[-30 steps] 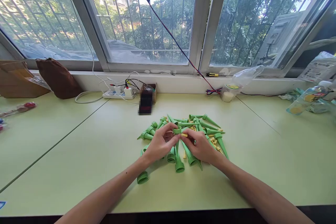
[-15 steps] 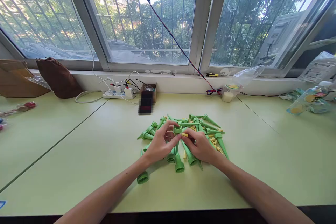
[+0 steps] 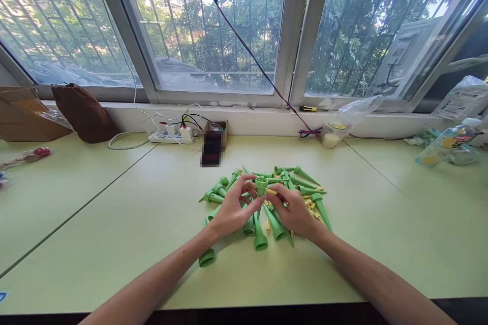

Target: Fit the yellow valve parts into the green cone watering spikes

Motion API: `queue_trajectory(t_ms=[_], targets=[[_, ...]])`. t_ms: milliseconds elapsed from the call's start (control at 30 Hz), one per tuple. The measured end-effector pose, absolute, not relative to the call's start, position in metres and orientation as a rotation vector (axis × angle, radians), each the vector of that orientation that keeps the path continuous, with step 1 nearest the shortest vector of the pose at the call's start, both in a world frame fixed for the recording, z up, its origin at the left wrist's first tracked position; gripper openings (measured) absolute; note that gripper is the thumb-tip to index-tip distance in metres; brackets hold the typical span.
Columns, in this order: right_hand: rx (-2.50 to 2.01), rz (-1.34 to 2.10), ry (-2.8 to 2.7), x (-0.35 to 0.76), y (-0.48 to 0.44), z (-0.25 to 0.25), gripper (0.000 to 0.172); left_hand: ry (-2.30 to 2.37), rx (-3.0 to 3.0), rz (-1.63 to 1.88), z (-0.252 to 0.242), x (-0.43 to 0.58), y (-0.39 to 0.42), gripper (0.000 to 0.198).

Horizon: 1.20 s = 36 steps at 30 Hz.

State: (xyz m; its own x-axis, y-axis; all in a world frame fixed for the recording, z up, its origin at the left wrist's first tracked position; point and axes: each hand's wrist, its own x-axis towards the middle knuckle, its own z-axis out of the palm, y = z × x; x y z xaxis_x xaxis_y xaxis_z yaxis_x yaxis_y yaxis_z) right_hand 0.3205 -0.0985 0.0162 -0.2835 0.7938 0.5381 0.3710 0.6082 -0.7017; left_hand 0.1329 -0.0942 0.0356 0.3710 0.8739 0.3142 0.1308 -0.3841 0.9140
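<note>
a: where's the piece you're working on?

b: i have the green cone (image 3: 261, 185) in my left hand (image 3: 235, 208), in among the loose cones (image 3: 261, 241). it stands close to upright, wide mouth up, point down.

a: and the small part?

b: the yellow peg (image 3: 272, 191) is in my right hand (image 3: 295, 210), just beside the cone's wall, below the rim. from here i can't tell whether its tip touches the wall.

a: how would you do this step well?

b: it looks like bringing peg and cone together, so i'd steady the cone first and leave the fine work to the right. i'd line the peg up squarely and press gently; a slanted push could make it slip, i think, and squeezing the cone hard might twist it.

a: now the fingers. how far apart?

b: on the left, thumb and forefinger are parted just enough to grip the cone, forefinger near the rim, thumb lower down. on the right, thumb and forefinger are nearly together, pinching the peg, with some yellow showing. the other right fingers fold under, and i can't see what they touch.
</note>
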Motion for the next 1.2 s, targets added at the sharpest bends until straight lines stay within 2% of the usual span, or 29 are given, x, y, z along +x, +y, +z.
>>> queue_trajectory(t_ms=[367, 600, 1033, 1200], targets=[[-0.919, 0.463, -1.782, 0.3216, -0.098, 0.0123, 0.024, 0.892, 1.815, 1.027, 0.0368, 0.1342, -0.0969, 0.032], [-0.952, 0.441, -1.804, 0.3204, -0.098, 0.0147, 0.025, 0.921, 1.882, 0.979, 0.0374, 0.1347, -0.0952, 0.019], [-0.983, 0.484, -1.811, 0.318, -0.0986, 0.018, 0.027, 0.96, 1.899, 0.961, 0.0321, 0.1327, -0.0925, 0.018], [-1.002, 0.525, -1.785, 0.3173, -0.0979, 0.0186, 0.022, 0.971, 1.891, 0.951, 0.0306, 0.1331, -0.0912, 0.019]])
